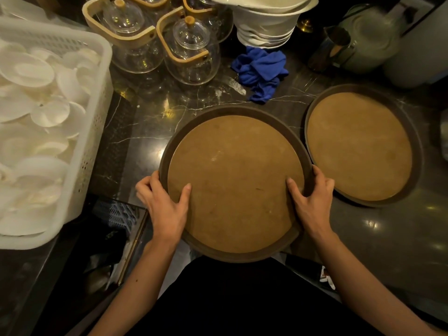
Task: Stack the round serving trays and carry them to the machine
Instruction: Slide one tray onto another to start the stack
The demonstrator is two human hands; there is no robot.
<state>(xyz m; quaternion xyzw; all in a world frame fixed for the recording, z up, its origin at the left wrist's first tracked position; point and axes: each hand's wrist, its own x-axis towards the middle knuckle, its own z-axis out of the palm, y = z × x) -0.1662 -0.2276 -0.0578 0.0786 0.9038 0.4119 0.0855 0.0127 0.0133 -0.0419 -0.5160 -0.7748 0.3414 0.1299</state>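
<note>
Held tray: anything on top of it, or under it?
Held tray: only the thumbs of the left hand and right hand rest on top. Its underside is hidden.

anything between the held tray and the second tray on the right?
Nothing: head view shows only a narrow strip of bare dark counter between held tray and second tray.

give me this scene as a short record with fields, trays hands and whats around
held tray: round brown tray with cork-coloured inside, near edge past the counter edge
left hand: left hand grips its left rim, thumb on the inside
right hand: right hand grips its right rim, thumb on the inside
second tray: matching tray flat on the counter to the right, apart, not stacked
counter: dark marble counter
behind: blue cloth, glass teapots, stacked white bowls
left: white basket of white dishes
</note>
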